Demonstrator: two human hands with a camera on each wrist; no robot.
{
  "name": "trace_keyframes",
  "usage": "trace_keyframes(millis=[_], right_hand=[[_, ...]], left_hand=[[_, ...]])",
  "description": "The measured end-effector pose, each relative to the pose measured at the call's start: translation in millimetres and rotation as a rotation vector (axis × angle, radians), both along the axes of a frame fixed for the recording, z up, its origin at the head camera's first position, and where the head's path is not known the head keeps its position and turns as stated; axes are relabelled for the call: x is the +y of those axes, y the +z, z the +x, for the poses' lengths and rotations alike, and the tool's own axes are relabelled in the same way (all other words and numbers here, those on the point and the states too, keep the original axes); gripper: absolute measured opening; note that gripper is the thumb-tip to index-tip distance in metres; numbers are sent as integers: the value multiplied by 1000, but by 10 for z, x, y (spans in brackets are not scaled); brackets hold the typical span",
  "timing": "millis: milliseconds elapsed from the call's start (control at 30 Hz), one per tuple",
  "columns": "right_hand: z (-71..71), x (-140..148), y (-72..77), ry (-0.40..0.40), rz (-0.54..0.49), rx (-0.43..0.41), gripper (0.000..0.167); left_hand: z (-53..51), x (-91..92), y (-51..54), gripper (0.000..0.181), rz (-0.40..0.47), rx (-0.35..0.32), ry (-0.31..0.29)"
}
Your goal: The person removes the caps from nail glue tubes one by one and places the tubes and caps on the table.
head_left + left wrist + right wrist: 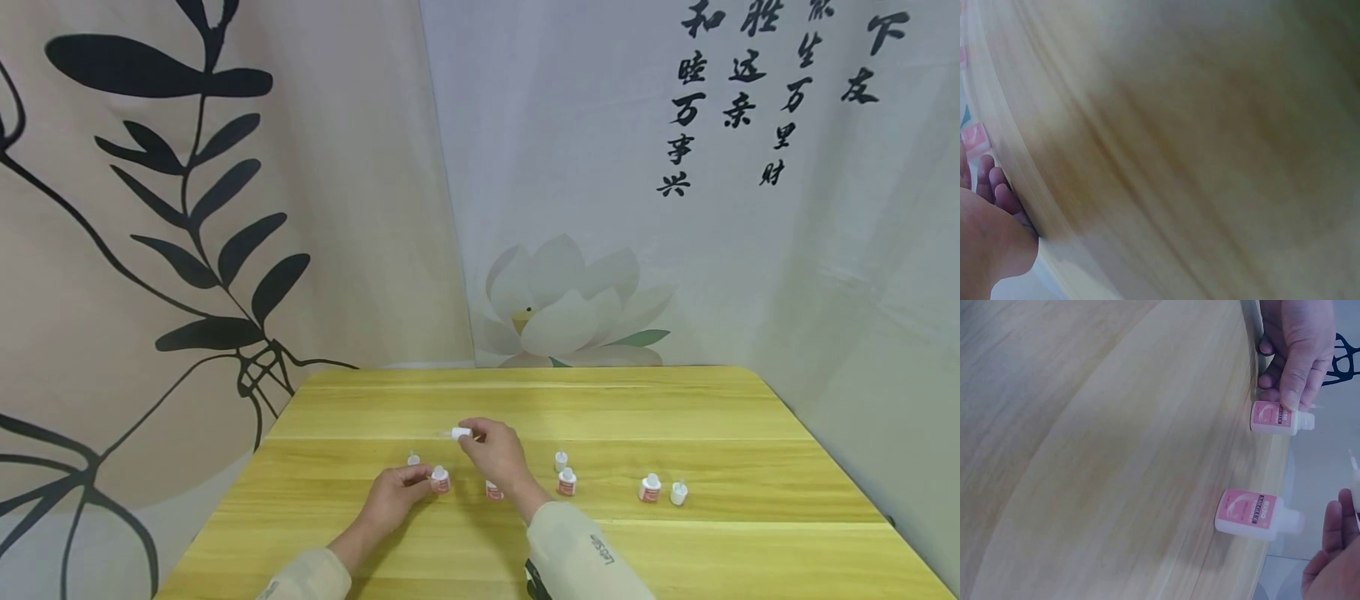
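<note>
My left hand (393,497) holds a small white bottle (440,480) with a pink label between thumb and fingers; it stands upright on the table. In the right wrist view that bottle (1272,417) has no cap over its white neck. My right hand (497,454) is raised above and to the right of it, pinching a white cap (462,433) whose thin tip points left. Below the right hand stands another pink-labelled bottle (494,490), partly hidden by the wrist. The left wrist view catches the left hand (997,231) at its edge, beside a pink label.
On the wooden table (600,567) to the right stand two more bottles, one nearer (567,482) and one farther right (649,488). Loose white caps stand behind the left bottle (413,459), behind the middle one (561,461) and beside the right one (678,493). A printed curtain hangs behind.
</note>
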State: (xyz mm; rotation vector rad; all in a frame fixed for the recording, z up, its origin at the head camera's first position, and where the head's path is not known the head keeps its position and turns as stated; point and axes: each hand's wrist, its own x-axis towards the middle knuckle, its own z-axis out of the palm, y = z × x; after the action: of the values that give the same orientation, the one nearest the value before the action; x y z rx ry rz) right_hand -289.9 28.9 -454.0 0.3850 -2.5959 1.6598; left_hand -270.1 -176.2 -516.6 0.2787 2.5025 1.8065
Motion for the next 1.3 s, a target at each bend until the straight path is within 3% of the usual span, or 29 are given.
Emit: trace_keyframes(millis=[433, 700, 1300], right_hand=[[-25, -8, -35, -11, -47, -28, 21], [-16, -18, -29, -33, -26, -4, 33], [-30, -5, -41, -34, -82, -23, 18]], left_hand=[[20, -11, 18, 20, 10, 7, -25], [13, 1, 14, 20, 6, -7, -1], [23, 7, 33, 21, 17, -2, -11]])
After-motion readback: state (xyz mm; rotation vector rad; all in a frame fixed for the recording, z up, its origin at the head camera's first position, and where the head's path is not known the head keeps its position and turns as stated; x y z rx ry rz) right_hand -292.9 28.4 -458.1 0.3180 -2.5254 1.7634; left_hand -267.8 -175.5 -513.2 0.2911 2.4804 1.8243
